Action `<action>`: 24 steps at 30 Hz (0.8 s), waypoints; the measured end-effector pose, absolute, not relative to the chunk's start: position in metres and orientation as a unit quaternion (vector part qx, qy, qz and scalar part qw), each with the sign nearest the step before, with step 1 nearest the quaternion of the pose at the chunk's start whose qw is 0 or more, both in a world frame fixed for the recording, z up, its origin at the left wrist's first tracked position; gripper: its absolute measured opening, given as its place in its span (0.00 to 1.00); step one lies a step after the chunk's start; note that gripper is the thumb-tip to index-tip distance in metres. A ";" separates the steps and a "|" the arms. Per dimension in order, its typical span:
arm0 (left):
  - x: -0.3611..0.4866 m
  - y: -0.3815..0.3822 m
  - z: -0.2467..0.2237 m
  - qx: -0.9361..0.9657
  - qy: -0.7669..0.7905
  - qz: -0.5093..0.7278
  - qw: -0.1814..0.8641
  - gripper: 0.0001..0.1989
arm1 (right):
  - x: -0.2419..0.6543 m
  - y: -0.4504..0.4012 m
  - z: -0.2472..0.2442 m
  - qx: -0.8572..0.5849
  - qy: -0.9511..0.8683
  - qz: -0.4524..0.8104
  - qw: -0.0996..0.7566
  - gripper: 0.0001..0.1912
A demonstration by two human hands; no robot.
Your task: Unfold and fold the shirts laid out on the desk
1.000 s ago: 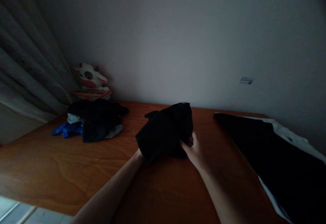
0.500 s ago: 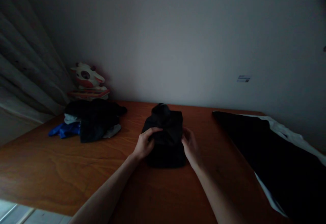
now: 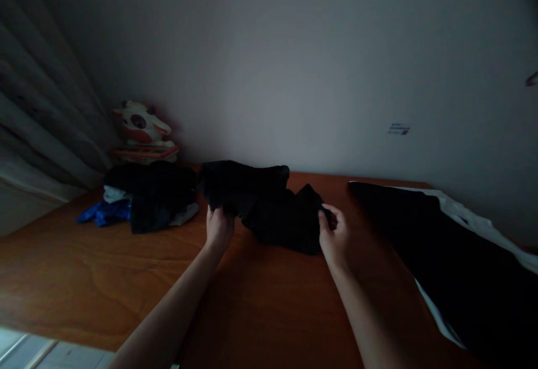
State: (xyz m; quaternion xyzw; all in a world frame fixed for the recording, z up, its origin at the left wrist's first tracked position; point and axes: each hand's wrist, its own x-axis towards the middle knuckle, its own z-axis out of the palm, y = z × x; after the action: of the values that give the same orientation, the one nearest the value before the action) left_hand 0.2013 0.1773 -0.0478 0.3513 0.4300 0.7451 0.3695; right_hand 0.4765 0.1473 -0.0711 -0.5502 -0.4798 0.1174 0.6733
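The left hand (image 3: pixel 219 229) and right hand (image 3: pixel 335 236) grip the black garment (image 3: pixel 281 218) at its edges; worktop (image 3: pixel 370 262) shows between it and right-side clothes (image 3: pixel 458 262).

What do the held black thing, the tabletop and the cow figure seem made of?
The black item looks like soft, matte fabric: it bends and sags in folds. The tabletop seems wood or wood veneer, perhaps slightly satin, with wavy grain showing. The cow figure might be smooth painted plastic or ceramic, given its rounded form; the dimness leaves it open.

Hands (image 3: pixel 219 228) (image 3: pixel 335 237) well apart — fingers (image 3: pixel 332 209) bent, bare forearms (image 3: pixel 176 304) forward
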 end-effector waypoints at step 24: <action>0.210 0.165 -0.041 0.380 0.453 0.706 0.391 0.19 | 0.491 0.138 -0.066 -0.576 -0.714 0.025 0.397 0.17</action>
State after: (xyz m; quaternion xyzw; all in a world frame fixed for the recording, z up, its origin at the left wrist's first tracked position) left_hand 0.2100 0.1647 -0.0405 0.3796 0.4526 0.7057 0.3913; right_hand 0.4906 0.1378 -0.0659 -0.5757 -0.7144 0.0247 0.3970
